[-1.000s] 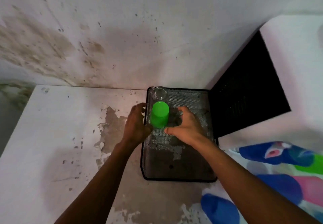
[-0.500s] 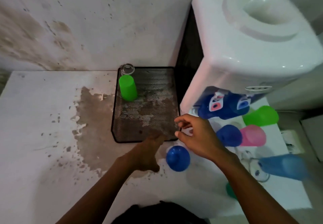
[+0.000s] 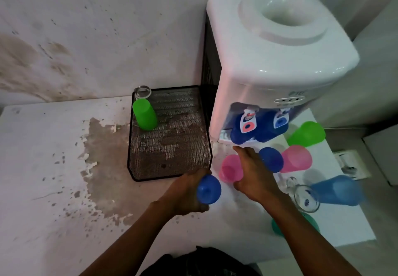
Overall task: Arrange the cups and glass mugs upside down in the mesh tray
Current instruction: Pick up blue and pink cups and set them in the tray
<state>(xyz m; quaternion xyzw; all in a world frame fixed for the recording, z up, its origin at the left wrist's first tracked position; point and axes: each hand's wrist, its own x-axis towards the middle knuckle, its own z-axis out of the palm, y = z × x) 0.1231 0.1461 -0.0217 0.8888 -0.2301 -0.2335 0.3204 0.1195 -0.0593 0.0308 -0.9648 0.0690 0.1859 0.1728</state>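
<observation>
Mesh tray (image 3: 170,168): black, set on the worn white counter (image 3: 43,157) against the wall, just left of the water dispenser (image 3: 277,64).
Tray contents: a green cup (image 3: 144,114) is stood upside down at the tray's 11 o'clock corner; a glass mug (image 3: 142,92) is seen just behind it at 12 o'clock, also inverted.
Left hand (image 3: 185,191): curled around a dark blue cup (image 3: 208,189), held at the tray's 5 o'clock corner, base toward the camera.
Right hand (image 3: 251,174): closed on a pink cup (image 3: 230,168), thumb and fingers wrapped around its wall; the cup is lying with its mouth toward 7 o'clock.
Loose cups, at 3 o'clock from the right hand: a blue cup (image 3: 271,159), a second pink cup (image 3: 298,159), a second green cup (image 3: 308,133) and a light blue cup (image 3: 337,190) are lying on their sides.
Clear glass (image 3: 304,198): lying beside the light blue cup; details blurred.
Teal cup (image 3: 312,224): partly hidden by the right forearm at 5 o'clock.
</observation>
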